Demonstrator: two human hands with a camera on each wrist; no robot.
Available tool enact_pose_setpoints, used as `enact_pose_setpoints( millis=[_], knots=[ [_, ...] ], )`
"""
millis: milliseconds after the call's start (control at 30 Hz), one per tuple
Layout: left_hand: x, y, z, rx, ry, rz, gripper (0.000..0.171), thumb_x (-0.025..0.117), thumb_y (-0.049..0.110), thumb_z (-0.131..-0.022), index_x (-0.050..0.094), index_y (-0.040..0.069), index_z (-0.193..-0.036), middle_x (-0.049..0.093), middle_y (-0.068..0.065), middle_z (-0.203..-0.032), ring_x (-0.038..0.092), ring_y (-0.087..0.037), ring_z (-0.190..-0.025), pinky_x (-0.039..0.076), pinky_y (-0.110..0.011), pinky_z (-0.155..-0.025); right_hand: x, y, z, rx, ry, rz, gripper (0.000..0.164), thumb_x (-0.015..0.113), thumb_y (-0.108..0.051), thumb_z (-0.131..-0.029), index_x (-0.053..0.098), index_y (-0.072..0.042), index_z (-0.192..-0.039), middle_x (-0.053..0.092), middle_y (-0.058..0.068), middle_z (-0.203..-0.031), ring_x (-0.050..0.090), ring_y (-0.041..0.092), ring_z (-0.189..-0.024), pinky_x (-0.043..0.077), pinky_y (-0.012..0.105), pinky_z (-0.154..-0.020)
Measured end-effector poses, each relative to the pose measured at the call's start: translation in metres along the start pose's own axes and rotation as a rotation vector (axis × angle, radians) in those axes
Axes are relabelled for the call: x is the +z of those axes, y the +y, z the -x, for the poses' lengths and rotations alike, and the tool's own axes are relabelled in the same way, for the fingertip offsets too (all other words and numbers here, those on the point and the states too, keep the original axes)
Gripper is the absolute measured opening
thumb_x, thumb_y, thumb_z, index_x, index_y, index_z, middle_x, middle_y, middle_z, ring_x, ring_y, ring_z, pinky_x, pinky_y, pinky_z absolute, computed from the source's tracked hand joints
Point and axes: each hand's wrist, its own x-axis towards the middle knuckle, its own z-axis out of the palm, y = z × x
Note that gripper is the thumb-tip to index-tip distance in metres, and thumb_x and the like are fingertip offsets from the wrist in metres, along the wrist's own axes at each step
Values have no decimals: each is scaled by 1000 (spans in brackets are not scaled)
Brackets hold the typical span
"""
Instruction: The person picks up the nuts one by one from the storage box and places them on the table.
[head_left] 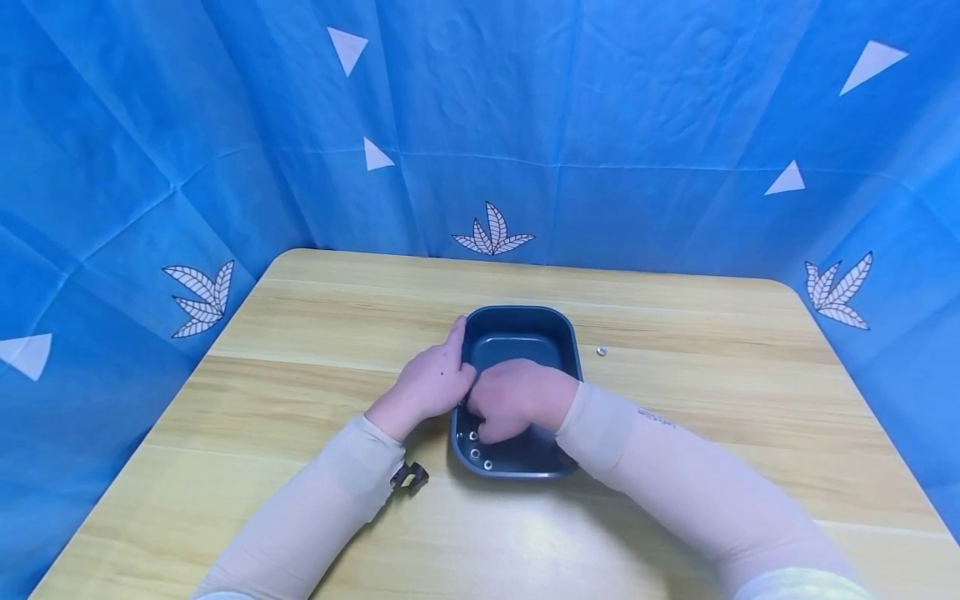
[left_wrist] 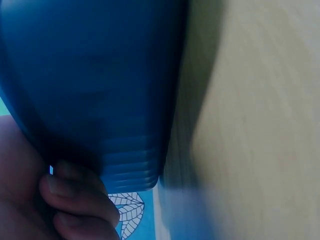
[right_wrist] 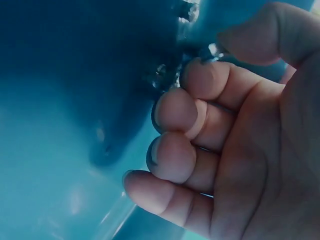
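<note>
A dark blue rectangular bin [head_left: 522, 310] sits on the table. My left hand [head_left: 432, 379] grips its left rim, index finger stretched along the edge; in the left wrist view the curled fingers [left_wrist: 80, 197] are against the outer wall. My right hand [head_left: 517, 396] reaches down inside the bin. In the right wrist view its thumb and index finger pinch a small shiny nut-like piece [right_wrist: 214, 51], partly hidden by the fingertips. Another shiny piece [right_wrist: 188, 11] lies close by. Several small ring-shaped pieces [head_left: 475, 454] rest in the bin's near left corner.
One small shiny piece [head_left: 602, 351] lies on the wooden table [head_left: 690, 383], right of the bin. A black clip-like part [head_left: 410, 477] is at the left wrist. Blue patterned cloth [head_left: 480, 100] hangs behind the table and along both sides.
</note>
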Motion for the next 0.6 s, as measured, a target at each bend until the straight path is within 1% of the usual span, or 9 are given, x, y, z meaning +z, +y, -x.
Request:
enact_pose_setpoints(
  millis=[133, 233, 333, 433, 500, 600],
  knots=[
    [2, 0, -1, -1, 6, -8, 78, 50, 23, -100, 7, 4, -163, 55, -7, -66, 59, -22, -60, 47, -38, -56, -2, 6, 1, 11, 29, -26, 19, 60, -30, -94, 66, -20, -79, 59, -4, -68, 57, 15, -66, 47, 32, -65],
    [2, 0, -1, -3, 9, -14, 78, 49, 23, -100, 7, 4, -162, 55, -7, -67, 59, -21, -62, 47, -37, -58, -2, 10, 2, 1, 65, -24, 19, 58, -26, -95, 66, -20, -79, 59, -5, -67, 56, 15, -66, 47, 31, -65],
    [2, 0, -1, -6, 2, -7, 78, 49, 24, -100, 7, 4, -163, 55, -7, -67, 58, -21, -61, 47, -37, -59, -4, 13, 5, -3, 86, -28, 20, 57, -27, -95, 67, -21, -79, 59, -5, -67, 56, 15, -66, 48, 31, -65],
    [2, 1, -1, -10, -5, 10, 77, 49, 24, -101, 6, 5, -163, 55, -7, -67, 58, -21, -59, 46, -37, -57, -8, 14, 9, 13, 96, -55, 20, 56, -28, -96, 67, -21, -81, 59, -5, -67, 57, 14, -66, 48, 31, -67],
    [2, 1, -1, -13, -12, 24, 78, 49, 24, -101, 5, 5, -163, 55, -7, -67, 57, -21, -58, 45, -36, -56, -12, 16, 14, 27, 105, -82, 21, 56, -29, -96, 67, -21, -80, 58, -5, -66, 56, 14, -65, 47, 31, -66],
    [2, 1, -2, -16, -12, 24, 79, 50, 24, -101, 5, 5, -163, 55, -7, -68, 57, -20, -59, 46, -35, -57, -15, 20, 19, 30, 137, -109, 25, 55, -29, -96, 63, -21, -75, 55, -5, -63, 55, 14, -62, 45, 30, -64]
  ],
)
